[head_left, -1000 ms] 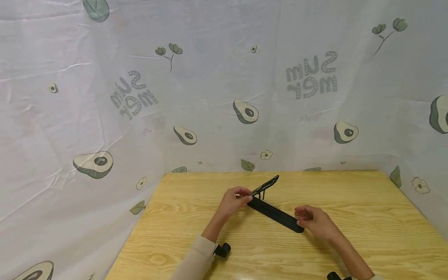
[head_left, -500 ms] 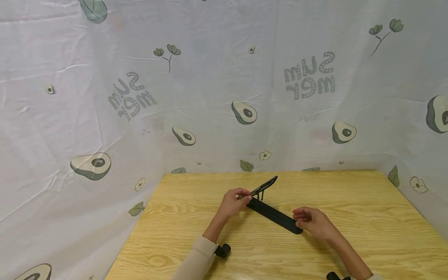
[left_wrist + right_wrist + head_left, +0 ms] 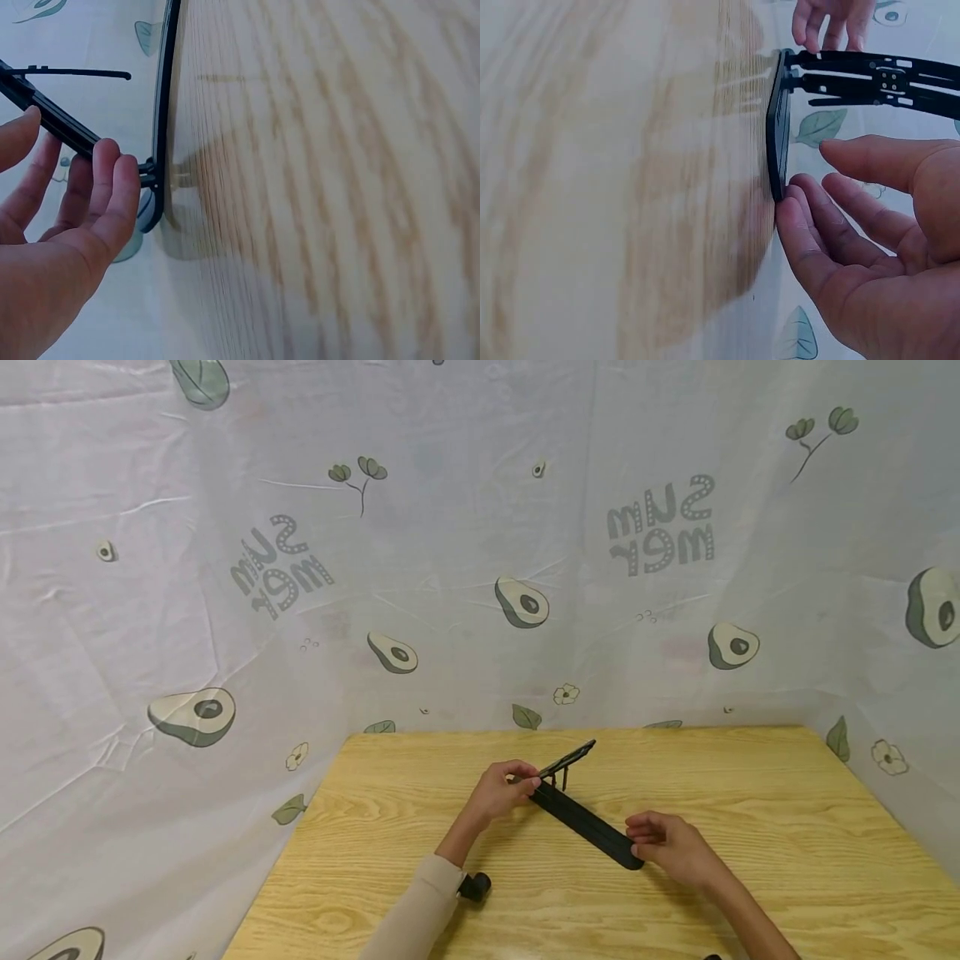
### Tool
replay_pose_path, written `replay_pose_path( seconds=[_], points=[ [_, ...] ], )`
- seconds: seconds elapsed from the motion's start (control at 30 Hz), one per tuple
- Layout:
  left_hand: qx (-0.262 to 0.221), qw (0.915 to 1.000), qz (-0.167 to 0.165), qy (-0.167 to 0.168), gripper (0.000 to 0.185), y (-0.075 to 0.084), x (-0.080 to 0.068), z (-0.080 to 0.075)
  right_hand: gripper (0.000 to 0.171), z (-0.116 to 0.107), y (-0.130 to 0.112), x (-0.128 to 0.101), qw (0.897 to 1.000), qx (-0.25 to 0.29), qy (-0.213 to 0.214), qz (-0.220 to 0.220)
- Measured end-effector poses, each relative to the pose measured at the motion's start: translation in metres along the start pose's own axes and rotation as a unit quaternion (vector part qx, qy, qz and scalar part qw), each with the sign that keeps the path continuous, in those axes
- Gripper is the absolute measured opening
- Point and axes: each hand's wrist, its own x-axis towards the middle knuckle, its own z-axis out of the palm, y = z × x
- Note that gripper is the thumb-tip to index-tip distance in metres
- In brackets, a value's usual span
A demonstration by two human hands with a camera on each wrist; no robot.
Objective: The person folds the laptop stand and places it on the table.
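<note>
A black folding stand [image 3: 588, 827] with a long flat base sits at mid-table, slanting from far left to near right. A slim slotted arm [image 3: 885, 79] rises from its far end, and a thin prop [image 3: 79, 73] juts from that arm. My left hand [image 3: 502, 789] pinches the arm near the hinge, thumb on one side and fingers on the other, as the left wrist view [image 3: 82, 225] shows. With relaxed, bent fingers, my right hand [image 3: 672, 846] touches the near end of the base [image 3: 777, 142]; its thumb stands apart from the base in the right wrist view.
The wood-grain table [image 3: 420, 768] extends around the stand. A pale cloth [image 3: 450, 527] printed with avocados and leaves hangs behind the table and along its left and right sides. A black wrist camera [image 3: 476, 887] sits on the left sleeve.
The near end of the base and my right hand have shifted slightly toward me. My left hand keeps its place at the hinge. The head view has turned a little.
</note>
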Motion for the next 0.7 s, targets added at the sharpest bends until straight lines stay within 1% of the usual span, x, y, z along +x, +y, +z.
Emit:
replay_pose_path(
  seconds=[0.17, 0.4, 0.7],
  points=[
    [-0.005, 1.0, 0.004, -0.002, 0.022, 0.0, 0.004, 0.0, 0.042, 0.002, -0.001, 0.0, 1.0, -0.001, 0.005, 0.004],
    [-0.012, 0.9998, 0.014, 0.008, 0.022, -0.004, 0.011, 0.005, 0.042, 0.005, -0.002, -0.002, 1.0, -0.005, 0.005, -0.002],
    [-0.015, 0.9996, 0.02, 0.01, 0.023, -0.007, 0.019, 0.008, 0.045, 0.009, -0.003, -0.003, 1.0, 0.003, 0.003, 0.008]
  ],
)
